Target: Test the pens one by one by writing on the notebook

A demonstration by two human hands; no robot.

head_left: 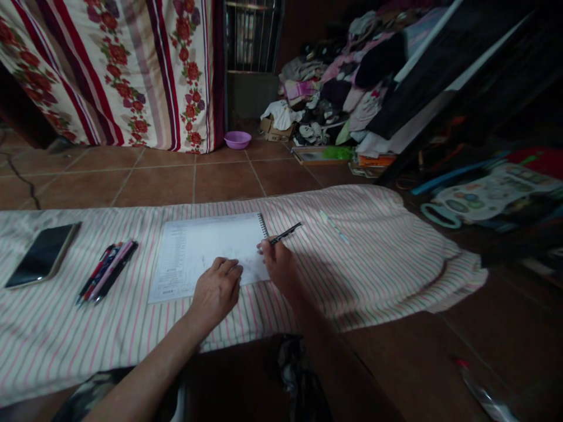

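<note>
Spiral-bound pad is lying midway along the striped cloth, close to its far edge, with tiled floor and a floral curtain showing beyond. You are resting your left hand, unclenched and loosely bent, on the page, while your right hand is gripping a pen at the pad's right edge.

We can read no word, number or brand anywhere. On the white spiral-bound pad we see small print down the left side and a dark little block toward the near left corner, all too fine for us to make out. Faint marks on the near half of the page stay unreadable too. On the pale panel at the right, we cannot tell whether the blurred coloured shapes include lettering.
</note>
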